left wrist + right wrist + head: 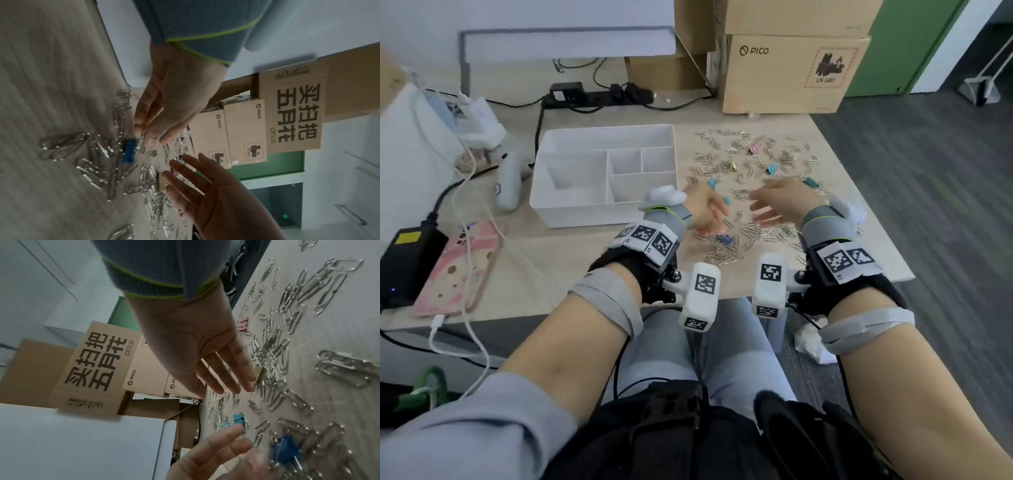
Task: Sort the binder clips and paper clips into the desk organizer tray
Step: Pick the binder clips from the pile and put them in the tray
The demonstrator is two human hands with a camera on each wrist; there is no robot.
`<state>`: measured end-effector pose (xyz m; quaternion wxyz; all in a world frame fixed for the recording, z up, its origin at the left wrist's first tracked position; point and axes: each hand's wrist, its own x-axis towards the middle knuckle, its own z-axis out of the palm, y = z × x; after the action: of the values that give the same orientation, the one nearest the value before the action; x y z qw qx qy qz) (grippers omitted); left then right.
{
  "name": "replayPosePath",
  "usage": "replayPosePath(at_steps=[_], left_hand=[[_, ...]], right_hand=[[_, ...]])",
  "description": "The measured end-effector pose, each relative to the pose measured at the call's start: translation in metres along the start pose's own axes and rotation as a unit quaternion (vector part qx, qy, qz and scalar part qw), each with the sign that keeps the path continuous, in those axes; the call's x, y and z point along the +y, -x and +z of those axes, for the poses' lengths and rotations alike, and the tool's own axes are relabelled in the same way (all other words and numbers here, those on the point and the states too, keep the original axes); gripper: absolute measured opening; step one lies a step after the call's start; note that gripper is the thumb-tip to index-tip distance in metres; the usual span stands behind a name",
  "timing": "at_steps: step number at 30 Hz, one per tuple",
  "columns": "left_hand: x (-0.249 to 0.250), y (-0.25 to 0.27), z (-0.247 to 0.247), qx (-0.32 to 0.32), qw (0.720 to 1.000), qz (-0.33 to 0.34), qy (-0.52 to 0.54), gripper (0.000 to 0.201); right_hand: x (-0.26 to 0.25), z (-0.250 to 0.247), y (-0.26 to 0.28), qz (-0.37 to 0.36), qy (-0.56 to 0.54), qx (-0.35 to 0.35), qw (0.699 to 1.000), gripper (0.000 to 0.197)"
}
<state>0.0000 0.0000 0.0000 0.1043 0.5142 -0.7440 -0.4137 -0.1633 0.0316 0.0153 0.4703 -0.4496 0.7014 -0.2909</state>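
Two hands hovered over the scattered paper clips (756,164) on the wooden desk (571,250). Left hand (705,209) had its fingers bent downward, fingertips close together just above a blue binder clip (724,238); whether they pinched anything I cannot tell. Right hand (780,202) was spread wide, holding nothing. Other coloured binder clips lay among the paper clips. White organizer tray (571,209) stood just left of the pile.

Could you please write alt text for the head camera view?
Both hands, left hand and right hand, hover open over silver paper clips and coloured binder clips scattered on a wooden desk; the white organizer tray at left looks empty.
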Motion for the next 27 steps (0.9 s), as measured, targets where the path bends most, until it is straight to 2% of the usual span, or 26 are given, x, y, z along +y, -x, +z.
replayPosePath(at_steps=[2, 5, 8, 11, 13, 15, 17, 20, 23, 27], left_hand=[[0.0, -0.003, 0.003, -0.01, 0.999, 0.005, -0.036, 0.034], [0.0, -0.006, 0.013, -0.02, 0.997, -0.026, -0.064, 0.034], [0.002, -0.008, 0.017, 0.022, 0.995, -0.03, -0.089, 0.027], [0.0, -0.008, 0.015, 0.048, 0.992, -0.026, -0.114, 0.035], [-0.001, -0.006, 0.011, 0.014, 0.991, -0.032, -0.133, 0.039], [-0.001, -0.003, 0.008, -0.046, 0.988, -0.045, -0.137, 0.042], [-0.003, -0.002, 0.009, -0.079, 0.989, -0.05, -0.116, 0.038], [-0.008, -0.002, 0.014, -0.058, 0.99, -0.024, -0.125, 0.026], [-0.007, -0.004, 0.016, -0.039, 0.993, -0.003, -0.107, 0.023], [-0.006, -0.01, 0.013, 0.023, 0.997, 0.015, -0.068, 0.013]], right_hand=[[0.004, -0.003, -0.001, -0.001, 0.006, -0.004, 1.0, 0.034], [0.014, -0.007, -0.005, 0.004, -0.007, -0.018, 1.0, 0.034], [0.02, -0.011, -0.008, 0.006, -0.034, -0.012, 0.999, 0.04], [0.026, -0.015, -0.011, -0.006, -0.057, 0.0, 0.998, 0.041], [0.03, -0.017, -0.013, -0.015, -0.076, 0.013, 0.997, 0.037], [0.032, -0.018, -0.013, -0.021, -0.089, 0.02, 0.996, 0.034], [0.035, -0.016, -0.014, -0.021, -0.096, 0.022, 0.995, 0.033], [0.037, -0.013, -0.015, -0.025, -0.102, 0.028, 0.994, 0.028], [0.039, -0.014, -0.015, -0.038, -0.114, 0.026, 0.992, 0.027], [0.039, -0.018, -0.014, -0.054, -0.142, 0.023, 0.988, 0.029]])
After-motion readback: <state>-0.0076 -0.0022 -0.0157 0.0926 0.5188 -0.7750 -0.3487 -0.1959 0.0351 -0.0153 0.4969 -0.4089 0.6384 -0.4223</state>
